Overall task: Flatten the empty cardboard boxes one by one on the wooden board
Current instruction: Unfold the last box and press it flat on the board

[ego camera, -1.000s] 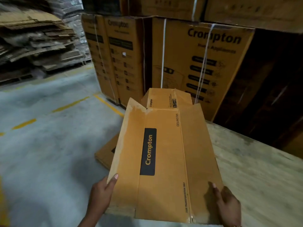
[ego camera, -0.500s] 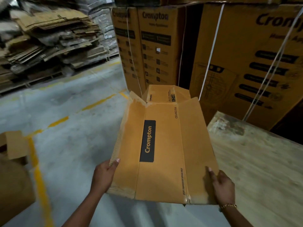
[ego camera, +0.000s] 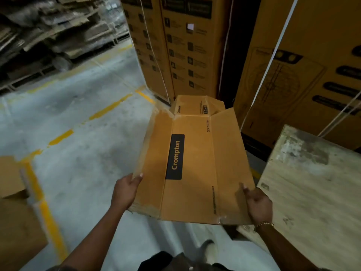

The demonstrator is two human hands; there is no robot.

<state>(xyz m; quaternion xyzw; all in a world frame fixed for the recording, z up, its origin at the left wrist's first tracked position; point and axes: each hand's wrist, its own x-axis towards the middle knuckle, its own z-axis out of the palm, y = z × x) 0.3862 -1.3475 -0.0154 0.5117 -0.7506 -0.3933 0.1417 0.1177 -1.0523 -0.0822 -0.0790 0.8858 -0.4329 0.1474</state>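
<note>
This box looks pretty much flat already, held in the air left of the wooden board, not on it. Left hand and right hand each pinch a near corner. More boxes wait further left of the board, on a concrete warehouse floor.

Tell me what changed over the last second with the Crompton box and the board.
The flattened box was carried left, off the wooden board, and now hangs over the floor. Nothing was let go: the left hand and right hand still grip its near corners.
</note>
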